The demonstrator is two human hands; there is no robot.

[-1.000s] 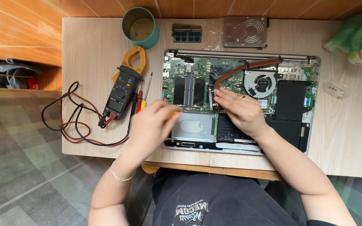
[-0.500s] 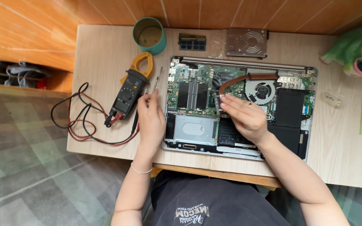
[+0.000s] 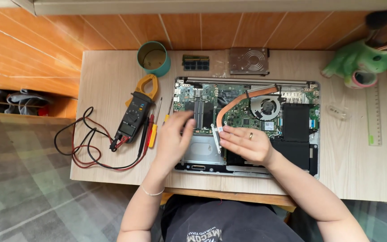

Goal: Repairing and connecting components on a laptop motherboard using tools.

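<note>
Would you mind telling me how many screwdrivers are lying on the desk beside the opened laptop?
2. A red-handled screwdriver lies against the clamp meter; a yellow-handled screwdriver lies right of it, near the left hand. A third shaft by the laptop may be another, partly hidden.

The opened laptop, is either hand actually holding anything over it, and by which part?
Cannot be told for the left hand: it is motion-blurred. The right hand rests on the laptop, fingertips by a small metal bracket, gripping nothing visible.
</note>
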